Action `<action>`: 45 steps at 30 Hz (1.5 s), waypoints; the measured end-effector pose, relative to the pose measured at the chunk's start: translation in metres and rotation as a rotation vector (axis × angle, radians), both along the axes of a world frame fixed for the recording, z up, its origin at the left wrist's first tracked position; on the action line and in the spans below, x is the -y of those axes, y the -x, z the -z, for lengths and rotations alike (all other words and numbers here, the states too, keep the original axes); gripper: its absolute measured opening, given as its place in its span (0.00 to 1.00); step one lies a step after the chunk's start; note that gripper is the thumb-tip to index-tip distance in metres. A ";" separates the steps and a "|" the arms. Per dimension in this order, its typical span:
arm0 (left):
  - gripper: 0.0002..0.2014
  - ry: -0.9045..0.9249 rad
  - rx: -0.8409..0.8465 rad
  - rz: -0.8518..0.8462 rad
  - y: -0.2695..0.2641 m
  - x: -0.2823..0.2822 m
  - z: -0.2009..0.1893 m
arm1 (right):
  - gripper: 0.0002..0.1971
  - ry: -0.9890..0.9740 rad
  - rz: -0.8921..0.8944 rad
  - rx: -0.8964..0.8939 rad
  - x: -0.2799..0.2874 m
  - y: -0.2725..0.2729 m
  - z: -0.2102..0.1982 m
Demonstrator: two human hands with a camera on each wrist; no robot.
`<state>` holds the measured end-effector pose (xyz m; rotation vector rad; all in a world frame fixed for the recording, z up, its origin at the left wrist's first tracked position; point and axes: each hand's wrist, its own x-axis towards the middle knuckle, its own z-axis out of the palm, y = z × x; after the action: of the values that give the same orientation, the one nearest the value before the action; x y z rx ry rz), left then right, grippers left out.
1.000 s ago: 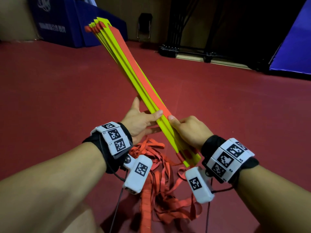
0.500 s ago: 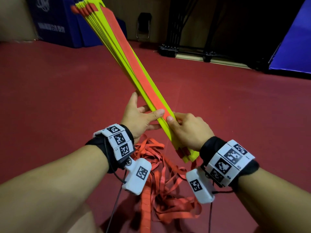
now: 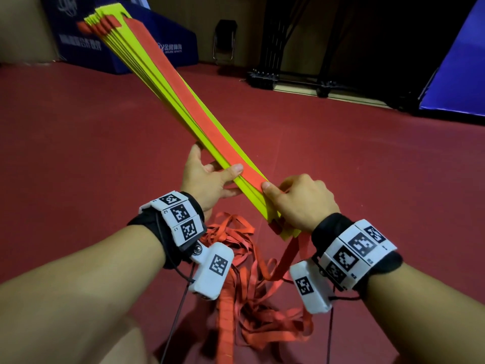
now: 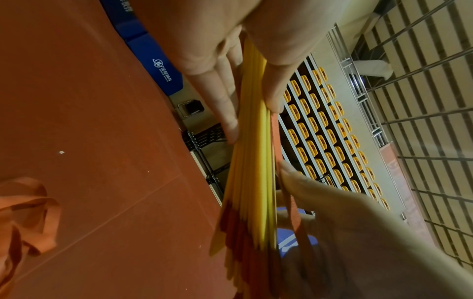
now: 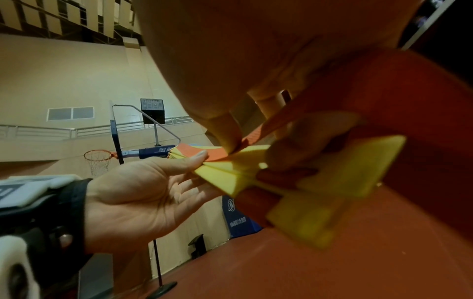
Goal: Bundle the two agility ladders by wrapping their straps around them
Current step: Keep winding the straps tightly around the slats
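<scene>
A stack of yellow ladder rungs (image 3: 168,85) slants up and away to the left, with an orange strap (image 3: 202,111) lying along its top face. My left hand (image 3: 232,179) pinches the stack, thumb on top and straight fingers (image 4: 225,105) underneath. My right hand (image 3: 296,198) grips the near end, its thumb (image 5: 225,131) pressing the strap down onto the rungs (image 5: 230,172). More strap hangs from the near end (image 3: 286,229) into a tangle of loose orange straps (image 3: 244,298) on the floor below my wrists.
Red sports floor (image 3: 78,153) spreads all round. Blue padded barriers (image 3: 170,46) and a folding chair (image 3: 223,40) stand at the back. A dark metal rack base (image 3: 288,82) and a blue mat (image 3: 459,74) are at the right. A basketball hoop (image 5: 97,157) stands behind.
Both hands and the stack have risen a little and the far end has swung slightly left. Neither hand has changed its hold.
</scene>
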<state>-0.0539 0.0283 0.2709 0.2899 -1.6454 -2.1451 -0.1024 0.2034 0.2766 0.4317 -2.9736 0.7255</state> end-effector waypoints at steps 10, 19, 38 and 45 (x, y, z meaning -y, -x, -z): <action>0.33 -0.072 0.031 -0.103 0.001 0.019 -0.004 | 0.58 -0.159 -0.011 0.142 -0.010 0.002 0.001; 0.38 -0.141 0.023 -0.112 0.003 0.016 -0.002 | 0.23 0.175 -0.230 0.099 -0.007 0.002 0.000; 0.18 -0.282 0.069 -0.071 0.015 0.012 0.011 | 0.12 0.963 -0.028 0.202 0.008 0.009 0.002; 0.12 -0.323 0.106 -0.119 0.016 0.010 0.008 | 0.13 1.096 0.011 0.192 0.010 0.009 0.001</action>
<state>-0.0698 0.0181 0.2630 0.5915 -1.2915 -2.3326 -0.1109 0.1935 0.2758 0.2473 -2.1810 2.2262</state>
